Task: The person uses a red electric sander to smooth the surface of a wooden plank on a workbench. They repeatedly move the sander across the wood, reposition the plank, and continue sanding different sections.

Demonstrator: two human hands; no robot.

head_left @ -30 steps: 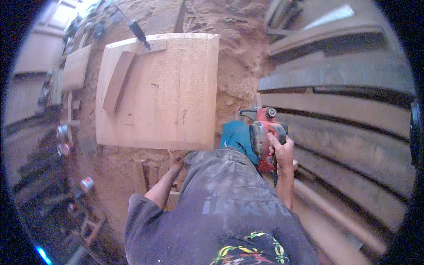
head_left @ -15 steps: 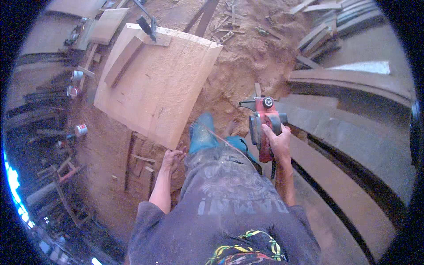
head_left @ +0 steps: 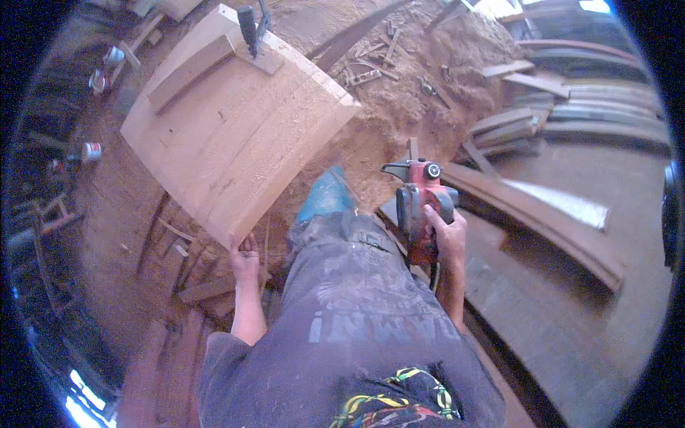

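My right hand (head_left: 449,235) is wrapped round the rear handle of a red and black electric planer (head_left: 422,196), which is held up to the right of my leg. A broad, slightly curved wooden panel (head_left: 235,135) lies tilted ahead on the left. My left hand (head_left: 245,262) is at the panel's near corner, its fingers bent against the edge; part of them is hidden there. On top of the panel lies a wooden strip (head_left: 193,75), and a clamp with a black handle (head_left: 247,32) stands at its far edge.
Sawdust and shavings (head_left: 385,121) cover the ground, with wood scraps and a small frame-like tool (head_left: 364,77) beyond. Curved boards (head_left: 535,221) and stacked planks (head_left: 599,107) lie to the right. Several small tubs (head_left: 91,151) stand on the left.
My view has turned, so the panel and boards sit differently in it. My left hand has come up against the panel's near corner. The planer stays in my right hand, hardly shifted.
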